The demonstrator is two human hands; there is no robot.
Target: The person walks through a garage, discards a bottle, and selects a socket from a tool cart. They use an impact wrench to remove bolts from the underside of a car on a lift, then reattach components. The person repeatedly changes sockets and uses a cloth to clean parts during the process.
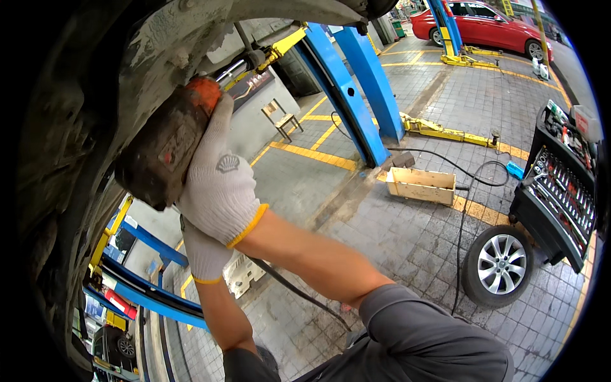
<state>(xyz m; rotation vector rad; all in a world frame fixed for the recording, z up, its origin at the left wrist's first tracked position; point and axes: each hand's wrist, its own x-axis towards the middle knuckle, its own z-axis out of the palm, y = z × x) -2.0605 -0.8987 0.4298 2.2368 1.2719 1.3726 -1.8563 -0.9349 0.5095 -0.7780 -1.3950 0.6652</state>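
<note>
Under a raised car's underside (172, 44), a grimy dark impact wrench (156, 149) with an orange front is held up, pointing up and away. A shiny metal extension (232, 73) lies just beyond its nose. My right hand (219, 181), in a white knit glove with a yellow cuff, is closed along the side of the wrench, fingers reaching toward the orange part. Below it my left hand (205, 251), gloved alike, grips the wrench low down; its fingers are mostly hidden. A black cable (296, 290) runs down beside the left hand toward the floor.
Blue lift posts (366, 83) with yellow arms (449, 130) stand ahead. On the right are a wooden box (421, 184), a loose wheel (498, 266) and an opened tool case (560, 191). A black hose (463, 235) crosses the tiles. Farther off are a chair (282, 120) and red car (487, 28).
</note>
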